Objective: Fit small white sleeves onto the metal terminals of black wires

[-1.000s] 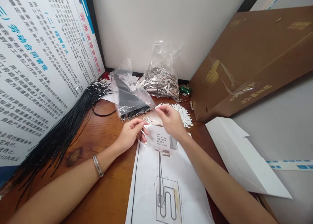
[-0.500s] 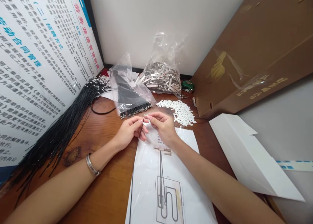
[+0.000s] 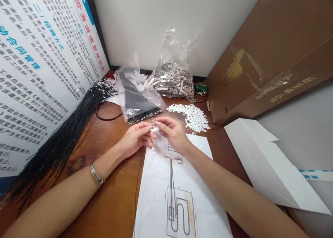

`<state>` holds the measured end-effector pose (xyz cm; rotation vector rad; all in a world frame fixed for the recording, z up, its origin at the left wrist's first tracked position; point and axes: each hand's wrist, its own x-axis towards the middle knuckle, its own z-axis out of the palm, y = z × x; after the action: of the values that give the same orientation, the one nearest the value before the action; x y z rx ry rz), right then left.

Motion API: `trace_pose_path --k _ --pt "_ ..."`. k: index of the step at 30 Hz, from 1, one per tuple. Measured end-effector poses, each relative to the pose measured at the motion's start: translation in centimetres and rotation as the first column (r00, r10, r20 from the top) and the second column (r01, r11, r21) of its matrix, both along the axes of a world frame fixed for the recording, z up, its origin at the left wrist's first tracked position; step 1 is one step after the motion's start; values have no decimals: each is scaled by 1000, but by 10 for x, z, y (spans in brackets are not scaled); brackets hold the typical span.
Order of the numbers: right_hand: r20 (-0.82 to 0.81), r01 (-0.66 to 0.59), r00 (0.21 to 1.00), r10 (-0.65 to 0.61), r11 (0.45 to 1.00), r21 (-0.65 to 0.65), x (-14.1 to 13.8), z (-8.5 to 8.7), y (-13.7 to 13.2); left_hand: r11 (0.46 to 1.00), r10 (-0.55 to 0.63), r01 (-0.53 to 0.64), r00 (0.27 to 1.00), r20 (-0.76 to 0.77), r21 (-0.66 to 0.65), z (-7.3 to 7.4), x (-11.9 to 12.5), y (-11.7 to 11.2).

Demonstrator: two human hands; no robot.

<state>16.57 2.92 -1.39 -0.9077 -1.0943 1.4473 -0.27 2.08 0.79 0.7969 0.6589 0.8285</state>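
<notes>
My left hand (image 3: 135, 138) pinches the end of a thin black wire (image 3: 137, 193) that trails down toward me along the left edge of a printed sheet (image 3: 179, 193). My right hand (image 3: 172, 130) meets it fingertip to fingertip, pinching a tiny pale part against the wire's end; the part is too small to name. Both hands hover above the top of the sheet, which lies under clear plastic on the wooden table (image 3: 114, 196). A heap of small white pieces (image 3: 193, 115) lies just right of my right hand.
A bundle of black wires (image 3: 70, 130) fans out along a printed board (image 3: 33, 68) at left. Two clear bags stand behind the hands, one with black wires (image 3: 135, 101), one with metal strips (image 3: 173, 80). A brown cardboard box (image 3: 270, 54) and white folded card (image 3: 267, 165) lie right.
My right hand came down and left from the white pieces to meet my left hand's fingertips at the wire's end. The view shifted slightly.
</notes>
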Motion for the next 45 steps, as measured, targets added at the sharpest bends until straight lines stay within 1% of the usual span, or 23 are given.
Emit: trace_pose_path --k 3,6,8,11,14,16,18,23,25,27,30,34,40,45 --pt "-26 -5 1000 4 1000 -15 0 -1 0 999 40 -40 999 -16 13 1 1 1" --pt "-26 6 1000 -7 1000 -21 0 -1 1 989 139 -135 988 -67 54 1 4 -1" --pt "-22 10 1000 -11 1000 -20 0 -1 1 973 214 -201 969 -121 114 1 5 -3" --pt "-16 9 1000 -9 1000 -5 0 -2 1 933 323 -271 920 -222 236 1 7 -6" --pt "5 15 1000 -15 1000 18 0 -4 1 903 384 -288 873 -301 319 2 10 -9" --pt "21 16 1000 -17 999 31 0 -4 1 902 382 -275 867 -319 332 3 11 -10" --pt "41 7 999 -9 999 53 0 -3 1 910 361 -258 878 -315 324 5 11 -11" --pt "155 -54 987 36 992 112 1 4 -1 943 255 -186 937 -238 276 5 7 -8" --pt "152 -54 988 39 994 99 1 5 -1 956 213 -160 955 -205 246 3 6 -6" --pt "113 -37 993 30 998 59 0 5 -1 963 194 -150 963 -187 223 0 6 -5" --pt "76 -9 997 8 1000 23 -1 4 -1 961 209 -169 962 -174 219 -2 6 -4" --pt "66 17 998 -20 998 53 -2 4 -1 951 262 -218 945 -197 220 -4 6 -3" --pt "73 -10 997 6 998 68 -2 5 -3 937 307 -261 932 -192 232 -3 6 -3" --pt "55 14 998 -14 1000 13 -2 4 -3 932 317 -267 929 -191 246 -1 9 -4"
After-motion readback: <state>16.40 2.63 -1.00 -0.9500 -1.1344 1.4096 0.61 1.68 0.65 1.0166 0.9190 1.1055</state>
